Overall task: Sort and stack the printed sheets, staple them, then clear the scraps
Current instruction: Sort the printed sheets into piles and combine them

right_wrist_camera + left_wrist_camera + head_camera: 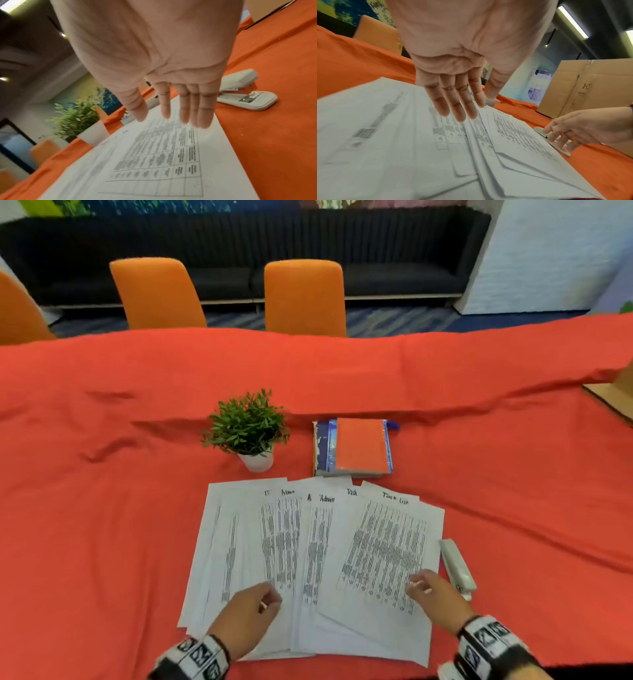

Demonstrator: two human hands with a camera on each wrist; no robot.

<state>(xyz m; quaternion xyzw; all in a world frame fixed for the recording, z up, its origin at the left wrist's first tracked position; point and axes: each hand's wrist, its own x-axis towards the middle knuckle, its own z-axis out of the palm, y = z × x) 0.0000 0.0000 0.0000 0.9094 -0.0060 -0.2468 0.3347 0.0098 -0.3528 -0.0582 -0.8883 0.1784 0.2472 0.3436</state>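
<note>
Several printed sheets (308, 559) lie fanned out and overlapping on the red tablecloth (102, 508), with handwritten headings such as "Admin" and "Task List". My left hand (253, 607) hovers over the lower left sheets (385, 135), fingers (462, 108) straight and holding nothing. My right hand (431, 594) hovers over the rightmost sheet (154, 155), fingers (188, 108) straight and empty. A white stapler (457, 568) lies just right of the sheets, beside my right hand (573, 129); the stapler (243, 94) rests with its jaw slightly parted.
A small potted plant (248, 429) and a stack of books with a red cover (356, 446) stand just behind the sheets. A cardboard box (590, 88) sits at the right table edge. Orange chairs (305, 296) line the far side.
</note>
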